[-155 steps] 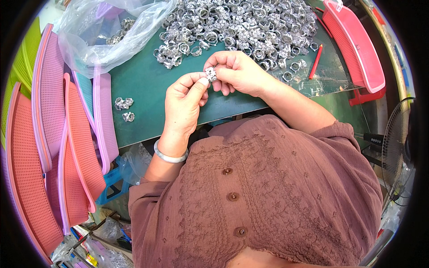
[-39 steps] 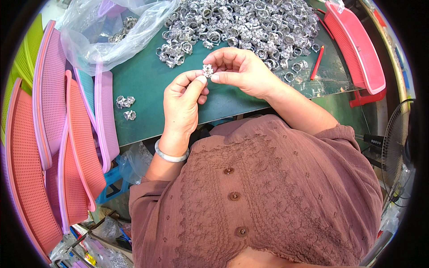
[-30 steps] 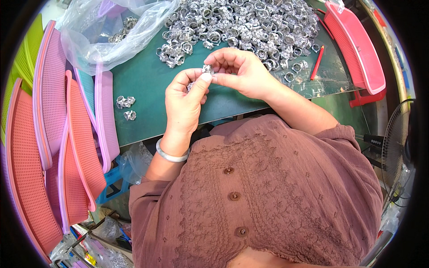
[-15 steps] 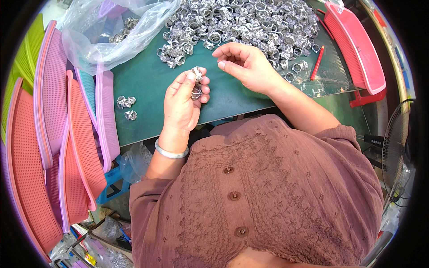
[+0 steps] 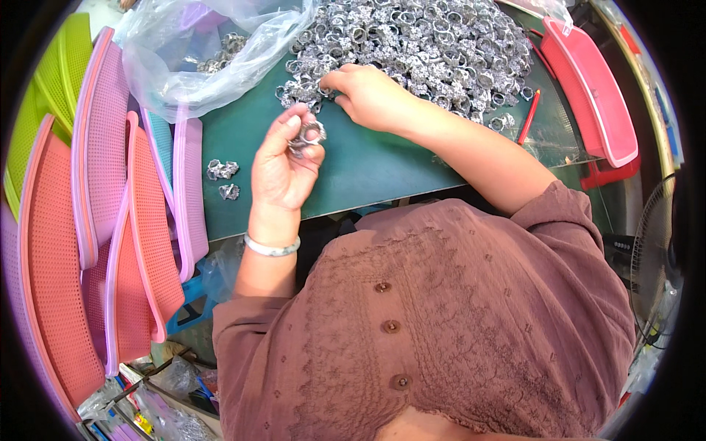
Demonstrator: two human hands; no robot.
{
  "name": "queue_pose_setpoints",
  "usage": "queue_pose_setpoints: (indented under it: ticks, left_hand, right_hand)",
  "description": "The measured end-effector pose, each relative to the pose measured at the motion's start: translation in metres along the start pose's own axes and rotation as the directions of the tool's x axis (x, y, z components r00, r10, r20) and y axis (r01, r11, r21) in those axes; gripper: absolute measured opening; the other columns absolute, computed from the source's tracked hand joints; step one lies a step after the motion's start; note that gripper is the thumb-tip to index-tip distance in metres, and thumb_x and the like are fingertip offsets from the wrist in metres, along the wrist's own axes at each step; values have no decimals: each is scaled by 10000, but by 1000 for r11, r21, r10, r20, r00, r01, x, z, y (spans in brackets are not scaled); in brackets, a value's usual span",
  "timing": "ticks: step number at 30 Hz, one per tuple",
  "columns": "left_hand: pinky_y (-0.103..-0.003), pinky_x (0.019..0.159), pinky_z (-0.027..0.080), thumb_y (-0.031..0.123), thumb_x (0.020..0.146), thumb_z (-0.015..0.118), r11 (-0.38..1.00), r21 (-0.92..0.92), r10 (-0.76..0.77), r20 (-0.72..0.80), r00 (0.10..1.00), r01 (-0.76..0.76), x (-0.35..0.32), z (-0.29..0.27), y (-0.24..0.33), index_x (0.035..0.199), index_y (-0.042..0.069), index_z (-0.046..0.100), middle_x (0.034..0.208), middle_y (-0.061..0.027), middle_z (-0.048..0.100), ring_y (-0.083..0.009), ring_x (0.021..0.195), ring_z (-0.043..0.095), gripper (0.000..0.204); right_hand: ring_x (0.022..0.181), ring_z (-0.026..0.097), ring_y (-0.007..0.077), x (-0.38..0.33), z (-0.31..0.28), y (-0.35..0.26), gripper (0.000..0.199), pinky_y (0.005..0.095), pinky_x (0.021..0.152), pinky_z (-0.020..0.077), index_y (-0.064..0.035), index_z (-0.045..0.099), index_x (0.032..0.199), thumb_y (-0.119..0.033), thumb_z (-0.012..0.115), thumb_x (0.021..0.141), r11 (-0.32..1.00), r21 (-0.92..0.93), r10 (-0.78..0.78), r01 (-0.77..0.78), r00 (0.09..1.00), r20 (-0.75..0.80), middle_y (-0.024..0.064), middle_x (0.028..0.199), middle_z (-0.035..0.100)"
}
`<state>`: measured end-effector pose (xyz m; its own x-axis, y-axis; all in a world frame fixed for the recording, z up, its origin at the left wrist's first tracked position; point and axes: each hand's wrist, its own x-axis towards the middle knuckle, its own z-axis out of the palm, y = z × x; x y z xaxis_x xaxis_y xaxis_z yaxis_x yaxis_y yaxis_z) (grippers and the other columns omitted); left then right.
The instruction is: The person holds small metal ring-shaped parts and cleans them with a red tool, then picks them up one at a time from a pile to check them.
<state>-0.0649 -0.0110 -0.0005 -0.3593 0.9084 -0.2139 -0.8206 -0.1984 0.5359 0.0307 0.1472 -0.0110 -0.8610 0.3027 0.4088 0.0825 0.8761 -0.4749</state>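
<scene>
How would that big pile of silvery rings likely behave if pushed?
The pile of rings would probably shift and spread rather than slide as one block, since the pieces lie loose and jumbled. Some may snag on neighbours, given their open bands and knobbly tops. Those uneven tops would likely also keep single rings from rolling far.

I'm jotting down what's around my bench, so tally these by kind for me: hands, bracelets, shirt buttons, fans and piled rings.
Hands: 2, left hand and right hand
Bracelet: 1
Shirt buttons: 3
Fan: 1, partly in view
Piled rings: overlap too much to count
Total, without the pile: 7
</scene>
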Motion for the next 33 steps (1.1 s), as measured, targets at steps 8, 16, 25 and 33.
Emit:
queue_pose_setpoints:
  ticks: [8, 16, 25, 33]
  left_hand:
    - [-245, 588, 444, 15, 786, 519, 427, 670, 746, 118, 655, -607, 63, 30, 80, 929, -4, 560, 829, -83, 568, -148, 719, 548, 150]
    - [-358, 880, 365, 194, 735, 570, -755, 656, 544, 641, 542, -19, 95, 10, 105, 914, 74, 633, 1041, -110, 572, -267, 1020, 496, 225]
    - [-161, 578, 391, 52, 810, 583, 613, 755, 146, 179, 973, -231, 2, 47, -7, 880, 4, 568, 772, 5, 566, -39, 664, 490, 86]
    - [-196, 640, 453, -37, 768, 592, 704, 651, 225, 175, 958, -284, -11, 39, -28, 921, -2, 543, 847, -45, 572, -82, 715, 542, 165]
  right_hand:
    - [722, 585, 258, -2, -5, 0, 163, 329, 646, 468, -12, 590, 851, -124, 619, 737, 996, 87, 21, -16, 998, -59, 119, 784, 584]
    - [670, 572, 139, -23, -26, -4, 125, 267, 629, 459, -48, 608, 834, -127, 614, 738, 808, 560, 203, -186, 979, 34, 58, 726, 600]
    - [821, 574, 149, -47, -39, -15, 111, 266, 734, 456, -20, 576, 822, 18, 610, 724, 795, 603, -14, 72, 995, -100, 66, 896, 598]
    - [797, 577, 141, -59, -36, -22, 121, 258, 723, 463, -24, 562, 811, 15, 623, 715, 789, 600, -33, 130, 985, -170, 63, 888, 594]
